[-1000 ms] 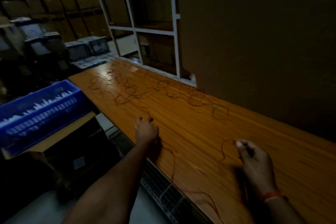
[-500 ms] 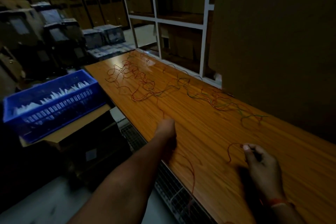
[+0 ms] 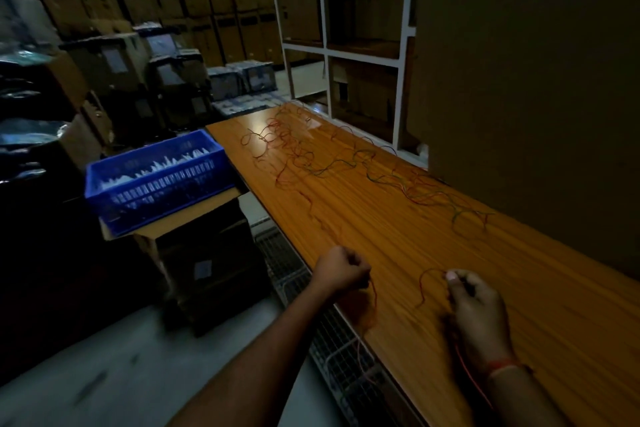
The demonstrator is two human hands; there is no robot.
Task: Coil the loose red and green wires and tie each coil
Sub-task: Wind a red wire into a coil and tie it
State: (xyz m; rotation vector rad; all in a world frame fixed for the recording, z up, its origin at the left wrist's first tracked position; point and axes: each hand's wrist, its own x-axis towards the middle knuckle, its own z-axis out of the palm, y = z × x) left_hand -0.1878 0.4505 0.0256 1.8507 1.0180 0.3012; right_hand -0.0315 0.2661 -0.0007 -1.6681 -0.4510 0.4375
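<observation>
A person stands at a long wooden workbench (image 3: 398, 253) in a dim storeroom, gathering loose wire. The left hand (image 3: 341, 270), fingers curled into a fist at the bench's near edge, grips a red wire (image 3: 374, 291) that hangs below it and drops over the side. The right hand (image 3: 479, 308) pinches the wire between thumb and forefinger, a small red loop (image 3: 424, 282) arcing out to its left; a further red length runs back along the wrist. Whether both hands hold one continuous strand cannot be told in this light.

Farther up the bench, well apart from the hands, the rest of the red and green wires (image 3: 346, 163) lie in a loose tangle stretching towards a white shelf frame (image 3: 401, 55). A blue crate (image 3: 156, 180) sits on a box just beside the bench's far left edge.

No coil is formed yet; the task looks barely begun. To do this step well, the right hand would best stay as the anchor while the left draws in slack evenly, laying each turn the same size and easing, not yanking, so the far tangle does not knot.
</observation>
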